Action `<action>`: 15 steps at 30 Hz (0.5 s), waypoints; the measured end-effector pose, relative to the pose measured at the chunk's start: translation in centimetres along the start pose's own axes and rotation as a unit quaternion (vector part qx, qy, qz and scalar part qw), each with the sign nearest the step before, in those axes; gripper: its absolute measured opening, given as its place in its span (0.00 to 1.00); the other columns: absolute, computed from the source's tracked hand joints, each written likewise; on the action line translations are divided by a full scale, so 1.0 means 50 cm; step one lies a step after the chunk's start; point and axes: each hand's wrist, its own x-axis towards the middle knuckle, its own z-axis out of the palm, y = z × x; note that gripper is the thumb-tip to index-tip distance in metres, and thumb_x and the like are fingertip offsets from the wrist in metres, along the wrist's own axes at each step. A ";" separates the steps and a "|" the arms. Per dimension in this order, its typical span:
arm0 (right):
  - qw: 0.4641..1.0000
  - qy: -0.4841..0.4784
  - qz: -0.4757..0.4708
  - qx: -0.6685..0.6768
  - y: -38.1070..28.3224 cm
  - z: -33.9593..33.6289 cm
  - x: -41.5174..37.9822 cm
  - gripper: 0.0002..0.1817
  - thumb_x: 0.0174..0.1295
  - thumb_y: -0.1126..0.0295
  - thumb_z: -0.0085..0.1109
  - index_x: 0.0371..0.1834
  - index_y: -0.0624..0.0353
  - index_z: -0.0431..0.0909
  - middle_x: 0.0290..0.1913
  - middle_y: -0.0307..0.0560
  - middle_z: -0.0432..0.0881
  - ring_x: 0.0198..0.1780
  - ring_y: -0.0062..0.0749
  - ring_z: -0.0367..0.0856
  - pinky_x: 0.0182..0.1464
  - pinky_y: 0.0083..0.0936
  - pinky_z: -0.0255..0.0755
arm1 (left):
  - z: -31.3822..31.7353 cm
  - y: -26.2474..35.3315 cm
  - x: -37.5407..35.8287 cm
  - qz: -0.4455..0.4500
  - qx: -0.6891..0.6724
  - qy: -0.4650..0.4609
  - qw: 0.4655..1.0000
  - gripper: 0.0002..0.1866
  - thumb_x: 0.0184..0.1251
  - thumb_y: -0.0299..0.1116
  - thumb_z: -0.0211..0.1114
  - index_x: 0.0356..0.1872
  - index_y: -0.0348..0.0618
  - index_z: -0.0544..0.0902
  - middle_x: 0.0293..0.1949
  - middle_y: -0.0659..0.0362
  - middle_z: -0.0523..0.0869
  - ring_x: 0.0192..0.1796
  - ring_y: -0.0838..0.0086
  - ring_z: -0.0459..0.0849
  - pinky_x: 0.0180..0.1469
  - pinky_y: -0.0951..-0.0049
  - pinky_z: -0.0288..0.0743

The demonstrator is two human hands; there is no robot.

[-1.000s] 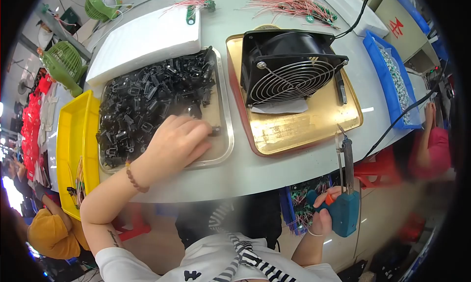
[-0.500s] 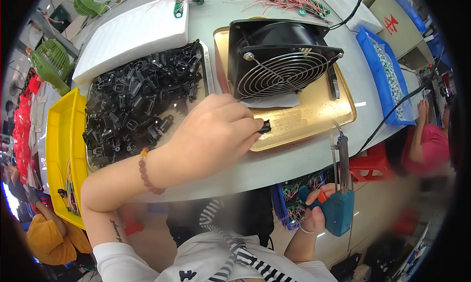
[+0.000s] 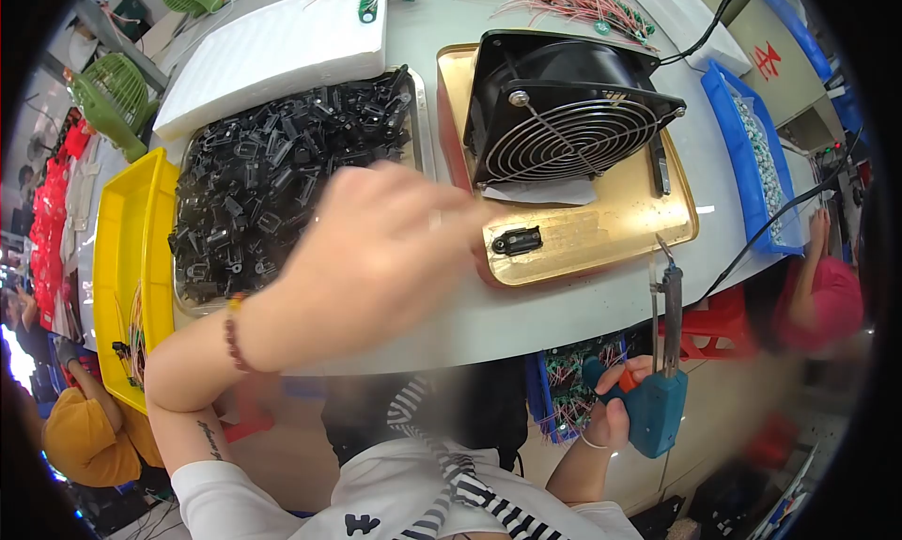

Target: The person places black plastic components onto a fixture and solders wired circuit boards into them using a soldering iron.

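My left hand is blurred in motion above the table's front edge, between the steel tray heaped with small black plastic parts and the gold tray. It holds nothing that I can see. One black part lies alone on the gold tray, just right of my fingertips. A black fan with a wire grille stands on the back of that tray. My right hand is below the table edge, gripping a teal soldering gun with its tip pointing up.
A yellow bin sits left of the steel tray and a white foam block behind it. Red wire bundles lie at the back. A blue bin stands on the right. Other people sit nearby.
My left hand picked a black part from the steel tray, carried it right, set it on the gold tray and is now pulling back left. The right hand stayed put.
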 end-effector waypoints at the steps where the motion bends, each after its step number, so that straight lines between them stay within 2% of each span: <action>1: 1.000 0.010 0.003 0.004 -0.001 0.002 -0.004 0.25 0.43 0.71 0.60 0.45 0.67 0.65 0.44 0.56 0.68 0.22 0.29 0.70 0.25 0.20 0.65 | -0.019 -0.018 -0.013 -0.018 0.009 0.003 1.000 0.11 0.47 0.27 0.68 0.35 0.43 0.83 0.35 0.59 0.83 0.39 0.64 0.75 0.45 0.67 0.69; 4: 1.000 -0.009 0.006 -0.003 0.000 -0.002 -0.001 0.25 0.43 0.72 0.59 0.45 0.68 0.64 0.43 0.56 0.68 0.22 0.30 0.70 0.25 0.20 0.65 | -0.057 -0.060 -0.052 -0.096 0.139 -0.088 0.982 0.11 0.44 0.28 0.69 0.33 0.43 0.82 0.33 0.61 0.81 0.41 0.65 0.73 0.46 0.66 0.67; 7: 0.997 0.000 0.067 -0.040 -0.023 0.017 0.004 0.26 0.44 0.64 0.63 0.45 0.68 0.68 0.37 0.48 0.72 0.25 0.29 0.74 0.36 0.24 0.64 | -0.033 -0.080 -0.095 -0.101 0.238 -0.144 0.955 0.12 0.43 0.30 0.71 0.33 0.44 0.82 0.32 0.62 0.80 0.41 0.66 0.73 0.46 0.68 0.65; 11: 0.997 -0.022 0.024 -0.076 -0.014 0.004 0.001 0.27 0.45 0.61 0.64 0.45 0.67 0.69 0.35 0.47 0.72 0.26 0.29 0.74 0.39 0.25 0.64 | -0.007 -0.081 -0.116 -0.102 0.239 -0.126 0.957 0.12 0.44 0.31 0.70 0.33 0.45 0.81 0.32 0.64 0.79 0.41 0.69 0.72 0.46 0.68 0.64; 15: 0.996 -0.001 0.044 -0.076 -0.024 0.014 -0.006 0.28 0.44 0.59 0.64 0.44 0.67 0.68 0.34 0.47 0.72 0.27 0.28 0.75 0.42 0.27 0.64 | 0.002 -0.071 -0.112 -0.132 0.119 -0.122 0.976 0.13 0.46 0.29 0.70 0.35 0.44 0.79 0.31 0.63 0.79 0.38 0.67 0.73 0.42 0.68 0.66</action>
